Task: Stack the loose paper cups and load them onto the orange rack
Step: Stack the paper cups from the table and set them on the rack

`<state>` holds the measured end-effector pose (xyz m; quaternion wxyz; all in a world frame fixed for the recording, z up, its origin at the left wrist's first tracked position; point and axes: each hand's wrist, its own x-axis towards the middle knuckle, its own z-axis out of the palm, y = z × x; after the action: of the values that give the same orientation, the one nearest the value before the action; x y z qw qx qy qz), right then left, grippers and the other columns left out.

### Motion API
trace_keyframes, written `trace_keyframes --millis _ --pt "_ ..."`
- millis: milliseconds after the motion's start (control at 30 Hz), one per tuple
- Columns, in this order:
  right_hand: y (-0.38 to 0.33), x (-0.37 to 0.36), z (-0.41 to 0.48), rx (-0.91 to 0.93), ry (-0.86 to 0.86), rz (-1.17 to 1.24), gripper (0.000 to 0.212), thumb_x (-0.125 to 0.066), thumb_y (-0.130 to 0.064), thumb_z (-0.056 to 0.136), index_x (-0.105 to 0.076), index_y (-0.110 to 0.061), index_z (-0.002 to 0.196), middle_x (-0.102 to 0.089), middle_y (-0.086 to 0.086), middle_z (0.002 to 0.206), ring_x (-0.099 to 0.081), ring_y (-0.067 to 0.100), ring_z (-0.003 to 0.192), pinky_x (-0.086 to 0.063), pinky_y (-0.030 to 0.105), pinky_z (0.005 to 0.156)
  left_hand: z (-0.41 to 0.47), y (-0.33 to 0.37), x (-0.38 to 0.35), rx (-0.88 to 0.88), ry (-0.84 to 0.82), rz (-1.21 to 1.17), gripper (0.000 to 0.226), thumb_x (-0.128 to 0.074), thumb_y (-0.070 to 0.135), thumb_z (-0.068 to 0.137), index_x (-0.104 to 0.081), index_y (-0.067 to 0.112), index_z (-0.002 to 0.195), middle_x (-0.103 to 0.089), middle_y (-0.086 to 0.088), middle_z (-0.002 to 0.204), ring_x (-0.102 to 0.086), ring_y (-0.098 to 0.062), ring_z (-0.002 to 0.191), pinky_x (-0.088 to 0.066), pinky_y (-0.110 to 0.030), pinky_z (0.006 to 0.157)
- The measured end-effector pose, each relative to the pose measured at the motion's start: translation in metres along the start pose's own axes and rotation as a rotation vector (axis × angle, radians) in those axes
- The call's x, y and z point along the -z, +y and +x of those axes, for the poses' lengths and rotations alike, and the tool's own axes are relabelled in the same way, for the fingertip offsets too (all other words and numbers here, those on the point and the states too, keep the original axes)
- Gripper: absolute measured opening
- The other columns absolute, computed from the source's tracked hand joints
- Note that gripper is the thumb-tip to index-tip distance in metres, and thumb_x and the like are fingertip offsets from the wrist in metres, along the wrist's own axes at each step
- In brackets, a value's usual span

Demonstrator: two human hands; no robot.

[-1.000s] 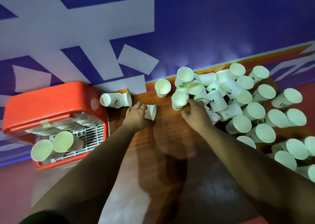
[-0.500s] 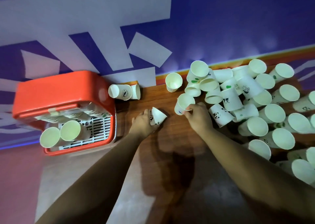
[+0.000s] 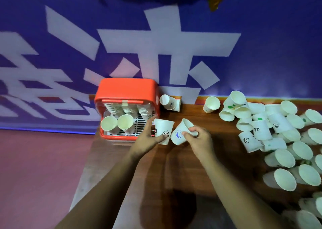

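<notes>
1. Half a second on, your left hand point(image 3: 148, 139) grips a panda cup point(image 3: 163, 126) and your right hand point(image 3: 199, 139) pinches a blue-logo cup point(image 3: 179, 135), both raised beside the orange rack point(image 3: 127, 87).
2. Nesting looks next; the loose pile point(image 3: 261, 129) waits to the right.

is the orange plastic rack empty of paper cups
No, the orange plastic rack holds several stacks of white paper cups lying on its white grid.
</notes>
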<state>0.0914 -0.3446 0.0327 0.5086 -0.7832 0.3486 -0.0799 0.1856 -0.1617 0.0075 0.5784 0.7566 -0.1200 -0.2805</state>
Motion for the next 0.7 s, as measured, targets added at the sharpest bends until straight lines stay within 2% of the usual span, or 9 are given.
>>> trace_keyframes --millis 100,167,267,400,467,533,600,633,700 --pt "-0.023 -0.030 -0.017 0.048 -0.063 0.017 0.016 -0.077 -0.018 0.079 -0.066 -0.022 0.090 -0.063 -0.001 0.104 -0.062 0.013 0.095 -0.053 0.028 0.079 -0.022 -0.001 0.030 -0.039 0.042 -0.010 0.084 -0.081 0.030 0.077 -0.034 0.036 0.146 -0.054 0.007 0.139 -0.050 -0.007 0.129 -0.042 -0.031 0.108" --pt "-0.037 -0.048 -0.024 0.093 -0.107 0.028 0.016 -0.076 -0.014 0.079 -0.065 -0.020 0.089 -0.063 0.000 0.103 -0.061 0.012 0.091 -0.048 0.021 0.076 -0.033 -0.001 0.048 -0.036 0.068 -0.051 0.075 -0.080 0.035 0.077 -0.038 0.042 0.139 -0.059 0.004 0.134 -0.055 -0.011 0.125 -0.045 -0.037 0.106" --pt "-0.057 -0.077 -0.034 0.162 -0.177 0.038 0.018 -0.077 -0.014 0.078 -0.066 -0.020 0.091 -0.063 0.001 0.102 -0.060 0.005 0.085 -0.045 0.013 0.072 -0.048 -0.003 0.078 -0.032 0.151 -0.139 0.061 -0.075 0.037 0.085 -0.042 0.040 0.136 -0.064 0.000 0.129 -0.061 -0.015 0.119 -0.051 -0.032 0.098" --pt "-0.078 -0.108 -0.038 0.191 -0.222 0.068 0.033 -0.078 -0.025 0.073 -0.058 -0.032 0.099 -0.065 -0.001 0.107 -0.064 0.017 0.096 -0.055 0.039 0.081 -0.056 -0.006 0.125 -0.033 0.306 -0.208 0.060 -0.077 0.037 0.082 -0.046 0.033 0.134 -0.068 -0.001 0.119 -0.067 -0.019 0.109 -0.055 -0.044 0.095" --pt "-0.091 -0.120 -0.037 0.207 -0.214 0.065 0.043 -0.078 -0.028 0.071 -0.053 -0.036 0.106 -0.062 -0.003 0.111 -0.063 0.019 0.098 -0.056 0.044 0.083 -0.056 -0.012 0.150 -0.017 0.373 -0.205 0.067 -0.082 0.043 0.073 -0.046 0.032 0.130 -0.068 -0.005 0.118 -0.069 -0.023 0.105 -0.057 -0.050 0.090" --pt "-0.102 -0.129 -0.033 0.236 -0.188 0.060 0.051 -0.078 -0.022 0.072 -0.049 -0.035 0.111 -0.057 -0.006 0.117 -0.059 0.016 0.103 -0.054 0.042 0.089 -0.054 -0.017 0.168 -0.025 0.434 -0.202 0.067 -0.081 0.036 0.074 -0.043 0.026 0.128 -0.066 -0.004 0.116 -0.068 -0.015 0.103 -0.059 -0.038 0.085" --pt "-0.109 -0.139 -0.027 0.244 -0.146 0.024 0.059 -0.079 -0.014 0.073 -0.049 -0.025 0.122 -0.050 -0.001 0.126 -0.052 0.013 0.110 -0.046 0.031 0.095 -0.049 -0.020 0.182 -0.049 0.482 -0.190 0.061 -0.079 0.021 0.081 -0.041 0.023 0.128 -0.062 0.004 0.116 -0.064 0.005 0.096 -0.054 -0.019 0.077" --pt "-0.111 -0.145 -0.024 0.241 -0.130 -0.015 0.062 -0.079 -0.013 0.072 -0.049 -0.019 0.126 -0.047 0.002 0.129 -0.050 0.014 0.111 -0.042 0.026 0.095 -0.045 -0.022 0.188 -0.057 0.495 -0.169 0.061 -0.078 0.017 0.083 -0.040 0.024 0.131 -0.059 0.008 0.117 -0.061 0.012 0.093 -0.052 -0.016 0.076" --pt "-0.113 -0.156 -0.020 0.248 -0.114 -0.102 0.065 -0.080 -0.016 0.070 -0.050 -0.014 0.128 -0.044 0.005 0.128 -0.051 0.019 0.113 -0.038 0.023 0.093 -0.040 -0.025 0.196 -0.071 0.506 -0.132 0.065 -0.077 0.019 0.084 -0.040 0.026 0.138 -0.057 0.012 0.122 -0.057 0.011 0.101 -0.051 -0.019 0.083"
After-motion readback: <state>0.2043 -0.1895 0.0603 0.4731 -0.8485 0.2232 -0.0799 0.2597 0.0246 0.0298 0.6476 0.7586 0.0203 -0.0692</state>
